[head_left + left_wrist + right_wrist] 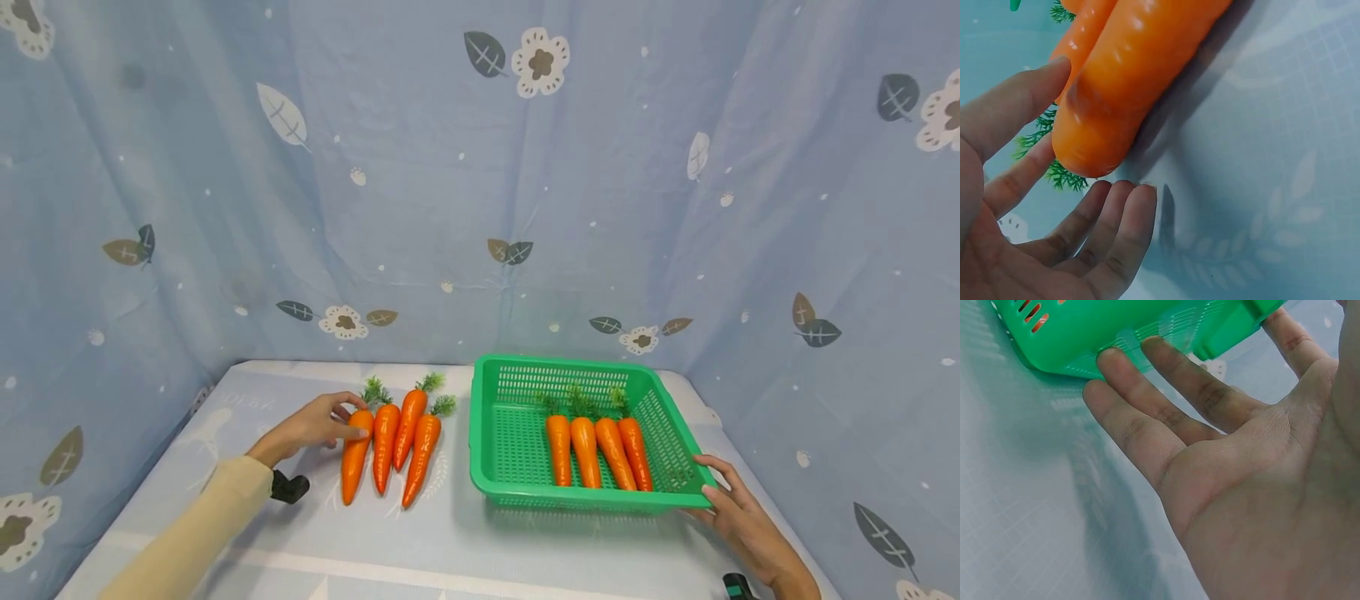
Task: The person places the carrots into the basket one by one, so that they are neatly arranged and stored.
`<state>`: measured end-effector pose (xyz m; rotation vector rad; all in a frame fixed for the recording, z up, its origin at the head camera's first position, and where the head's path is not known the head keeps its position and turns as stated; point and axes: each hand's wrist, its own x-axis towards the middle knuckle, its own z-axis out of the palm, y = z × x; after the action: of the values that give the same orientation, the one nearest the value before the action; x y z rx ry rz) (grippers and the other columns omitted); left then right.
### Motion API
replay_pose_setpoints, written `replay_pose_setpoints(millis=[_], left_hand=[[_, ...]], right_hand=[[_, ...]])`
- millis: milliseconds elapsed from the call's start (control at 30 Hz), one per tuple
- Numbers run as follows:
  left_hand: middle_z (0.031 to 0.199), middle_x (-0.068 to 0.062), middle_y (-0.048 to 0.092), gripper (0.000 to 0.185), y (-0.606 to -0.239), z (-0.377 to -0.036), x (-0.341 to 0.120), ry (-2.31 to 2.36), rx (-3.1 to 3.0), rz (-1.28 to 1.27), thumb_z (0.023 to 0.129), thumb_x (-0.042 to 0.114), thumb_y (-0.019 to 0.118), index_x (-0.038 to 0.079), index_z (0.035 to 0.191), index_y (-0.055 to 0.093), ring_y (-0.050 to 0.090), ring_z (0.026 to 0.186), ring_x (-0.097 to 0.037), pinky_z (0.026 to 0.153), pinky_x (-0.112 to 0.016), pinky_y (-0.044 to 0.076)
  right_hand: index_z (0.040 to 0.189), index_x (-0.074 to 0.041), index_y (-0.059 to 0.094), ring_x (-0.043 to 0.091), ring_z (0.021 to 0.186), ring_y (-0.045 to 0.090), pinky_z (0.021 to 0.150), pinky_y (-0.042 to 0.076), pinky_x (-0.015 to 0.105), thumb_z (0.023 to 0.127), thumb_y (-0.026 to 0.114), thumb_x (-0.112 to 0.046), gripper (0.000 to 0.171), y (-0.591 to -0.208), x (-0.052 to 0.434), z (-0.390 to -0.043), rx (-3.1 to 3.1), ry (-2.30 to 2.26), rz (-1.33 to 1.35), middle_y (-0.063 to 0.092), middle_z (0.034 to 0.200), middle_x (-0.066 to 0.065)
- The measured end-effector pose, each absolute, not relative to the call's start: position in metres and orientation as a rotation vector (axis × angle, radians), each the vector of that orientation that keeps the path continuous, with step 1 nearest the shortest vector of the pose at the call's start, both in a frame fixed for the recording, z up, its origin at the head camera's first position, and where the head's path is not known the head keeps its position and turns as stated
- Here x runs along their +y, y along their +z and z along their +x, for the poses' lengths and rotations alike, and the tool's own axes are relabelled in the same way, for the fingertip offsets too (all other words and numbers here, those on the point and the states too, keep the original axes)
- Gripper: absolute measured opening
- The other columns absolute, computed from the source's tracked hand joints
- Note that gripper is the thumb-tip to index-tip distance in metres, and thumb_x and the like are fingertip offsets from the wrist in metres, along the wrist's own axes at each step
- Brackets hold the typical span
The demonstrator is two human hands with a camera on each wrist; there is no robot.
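Several orange carrots with green leafy tops lie side by side on the table's left half. My left hand [318, 423] is at the leftmost carrot [356, 462], thumb across its thick end and index finger by its leaves. In the left wrist view that carrot [1141, 69] passes between thumb and index finger, while the other fingers curve beside its end. A green plastic basket [585, 497] stands right of centre with several more carrots [585, 454] lined up inside. My right hand [738, 512] grips the basket's front right corner, thumb at the rim and fingers underneath against the wall [1072, 344].
The other loose carrots [386, 442] lie close against the held one, between it and the basket. A pale patterned cloth covers the table [420, 558]. Blue curtains [420, 208] with leaves and flowers rise behind the table and along both sides.
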<state>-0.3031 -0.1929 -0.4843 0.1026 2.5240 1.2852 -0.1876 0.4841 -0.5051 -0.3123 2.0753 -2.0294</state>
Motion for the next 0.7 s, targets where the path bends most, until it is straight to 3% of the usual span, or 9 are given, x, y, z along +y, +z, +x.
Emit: replay_pose_setpoints(millis=[200, 433, 700], left_hand=[[0.113, -0.016, 0.061, 0.058, -0.4837, -0.3034, -0.1913, 1.227, 2.526, 0.090, 0.085, 0.033, 0.087, 0.012, 0.133, 0.063, 0.061, 0.086, -0.028, 0.071, -0.038, 0.057], [0.113, -0.016, 0.061, 0.063, -0.4810, -0.3026, -0.1873, 1.147, 2.566, 0.098, 0.086, 0.035, 0.086, 0.008, 0.137, 0.061, 0.061, 0.074, -0.027, 0.066, -0.038, 0.054], [0.121, -0.020, 0.059, 0.056, -0.4831, -0.3015, -0.1861, 1.205, 2.563, 0.098, 0.087, 0.025, 0.085, 0.003, 0.132, 0.061, 0.063, 0.084, -0.024, 0.073, -0.037, 0.061]], right_hand=[[0.158, -0.022, 0.022, 0.011, 0.122, 0.062, 0.099, 0.055, 0.036, 0.114, 0.034, -0.017, 0.046, -0.5055, 0.4832, -0.1873, 2.120, -2.005, -0.263, 0.044, 0.140, -0.011], [0.158, -0.023, 0.023, 0.012, 0.123, 0.062, 0.099, 0.055, 0.035, 0.114, 0.033, -0.014, 0.046, -0.5042, 0.4851, -0.1876, 2.066, -2.029, -0.324, 0.045, 0.139, -0.014], [0.159, -0.022, 0.022, 0.011, 0.122, 0.062, 0.098, 0.056, 0.035, 0.114, 0.032, -0.014, 0.046, -0.5065, 0.4857, -0.1894, 2.073, -2.024, -0.331, 0.045, 0.139, -0.015]])
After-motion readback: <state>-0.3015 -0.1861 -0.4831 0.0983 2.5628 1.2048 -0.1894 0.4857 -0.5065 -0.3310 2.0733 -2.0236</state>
